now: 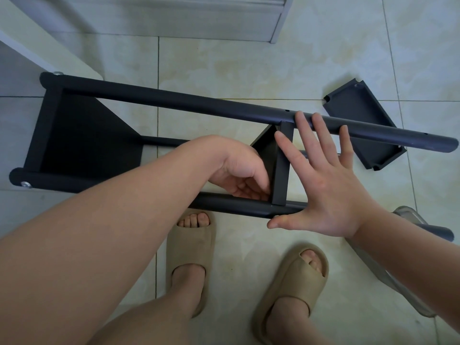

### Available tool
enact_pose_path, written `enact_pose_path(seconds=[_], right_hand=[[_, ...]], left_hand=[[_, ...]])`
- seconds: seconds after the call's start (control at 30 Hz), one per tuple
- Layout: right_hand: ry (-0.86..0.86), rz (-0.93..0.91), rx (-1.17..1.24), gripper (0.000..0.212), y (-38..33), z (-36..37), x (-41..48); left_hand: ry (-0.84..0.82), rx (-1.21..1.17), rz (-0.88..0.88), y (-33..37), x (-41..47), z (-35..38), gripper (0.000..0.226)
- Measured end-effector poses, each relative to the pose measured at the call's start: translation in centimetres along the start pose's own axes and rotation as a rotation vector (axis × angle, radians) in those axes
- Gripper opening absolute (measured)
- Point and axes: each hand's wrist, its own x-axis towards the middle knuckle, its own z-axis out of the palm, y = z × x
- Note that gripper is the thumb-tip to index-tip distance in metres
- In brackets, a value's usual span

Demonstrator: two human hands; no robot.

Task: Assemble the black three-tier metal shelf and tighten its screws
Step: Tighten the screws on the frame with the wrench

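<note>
Shelf frame [199, 105]: black, lying on its side on the tiled floor [249, 61], tubes running left to right.
End tier [82, 135]: fixed between the tubes at the left; I see a silver screw [25, 184] at the near tube's end.
Middle tier [281, 170]: set between the tubes at centre.
Loose tier [361, 120]: on the floor at right, partly under the far tube.
Left hand [236, 175]: fingers curled against the Middle tier by the near tube; I cannot tell whether they pinch anything.
Right hand [331, 185]: fingers straight and spread, grasping nothing, over the frame.
</note>
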Motion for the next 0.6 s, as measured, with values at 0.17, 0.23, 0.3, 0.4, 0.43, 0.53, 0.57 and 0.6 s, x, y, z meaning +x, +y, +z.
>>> enact_pose_path(seconds=[0.17,0.23,0.3,0.4,0.43,0.53,0.57,0.6], right_hand=[[0.002,0.0,-0.008,0.131,0.03,0.01,0.0],[0.004,0.001,-0.002,0.131,0.03,0.03,0.01],[0.005,0.001,0.002,0.131,0.03,0.06,0.01],[0.008,-0.001,0.0,0.131,0.06,0.09,0.01],[0.01,-0.003,-0.001,0.131,0.06,0.1,0.0],[0.013,-0.003,-0.002,0.131,0.08,0.09,0.03],[0.013,-0.002,-0.002,0.131,0.07,0.09,0.03],[0.013,-0.001,-0.001,0.131,0.05,0.09,0.03]], left_hand=[[0.011,-0.028,-0.011,-0.09,-0.05,-0.01,0.01],[0.008,-0.043,-0.006,-0.08,-0.07,-0.02,0.01],[0.003,-0.049,-0.001,-0.08,-0.09,-0.05,0.01],[-0.002,-0.019,-0.01,-0.07,-0.1,-0.06,0.009],[-0.005,-0.005,-0.016,-0.12,-0.1,-0.06,0.008],[-0.009,0.013,-0.02,-0.26,-0.06,-0.07,0.007],[-0.014,0.012,-0.017,-0.28,-0.05,-0.07,0.007],[-0.017,0.006,-0.011,-0.27,-0.05,-0.08,0.007]])
